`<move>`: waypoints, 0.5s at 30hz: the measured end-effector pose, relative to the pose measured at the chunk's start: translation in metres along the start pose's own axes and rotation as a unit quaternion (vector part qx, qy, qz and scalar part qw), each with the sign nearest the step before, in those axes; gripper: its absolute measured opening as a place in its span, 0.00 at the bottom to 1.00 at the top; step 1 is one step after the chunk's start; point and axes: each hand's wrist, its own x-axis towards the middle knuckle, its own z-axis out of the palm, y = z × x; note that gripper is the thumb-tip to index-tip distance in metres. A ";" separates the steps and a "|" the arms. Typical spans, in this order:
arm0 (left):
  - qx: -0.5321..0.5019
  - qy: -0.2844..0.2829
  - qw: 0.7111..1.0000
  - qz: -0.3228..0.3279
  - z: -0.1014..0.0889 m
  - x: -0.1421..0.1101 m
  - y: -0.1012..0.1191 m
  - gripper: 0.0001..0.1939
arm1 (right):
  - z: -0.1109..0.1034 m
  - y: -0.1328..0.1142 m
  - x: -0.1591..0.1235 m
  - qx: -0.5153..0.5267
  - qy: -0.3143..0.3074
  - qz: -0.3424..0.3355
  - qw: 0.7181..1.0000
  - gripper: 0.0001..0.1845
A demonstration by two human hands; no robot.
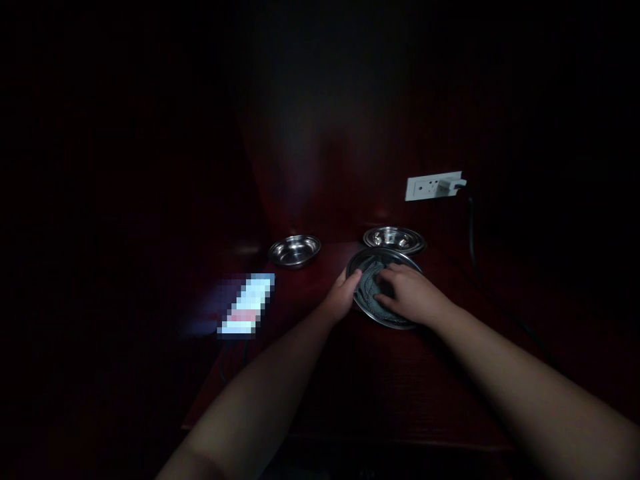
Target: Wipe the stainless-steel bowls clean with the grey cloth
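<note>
A round metal bowl (390, 323) is tilted toward me at the middle right. My left hand (343, 297) grips its left rim, with the thumb over the edge and the other fingers mostly hidden behind. Inside the bowl lies a bunched grey-green cloth (371, 288) with a mesh-like texture. My right hand (411, 293) reaches into the bowl from the right. Its thumb and bent fingers close on the cloth, and the fingertips are partly hidden in shadow.
Shiny metal bowls or plates (394, 239) sit right behind, and another metal bowl (295, 251) stands to the left. A lit, blurred-out phone screen (247, 305) is at the dark red table's (390, 393) left edge. A wall socket (433, 186) holds a plug with a black cable (471, 230).
</note>
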 end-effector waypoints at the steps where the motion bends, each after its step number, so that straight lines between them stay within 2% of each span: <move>1: 0.001 0.004 1.000 -0.003 0.000 0.000 0.001 0.21 | 0.001 0.000 0.000 0.005 -0.004 -0.004 1.000 0.13; 6: 0.011 0.024 1.000 -0.009 0.003 -0.003 0.003 0.19 | 0.005 0.003 0.000 0.021 -0.009 0.010 1.000 0.15; 15: 0.007 0.020 1.000 -0.003 0.004 -0.003 0.003 0.18 | 0.007 0.005 0.001 0.036 -0.013 0.022 0.999 0.16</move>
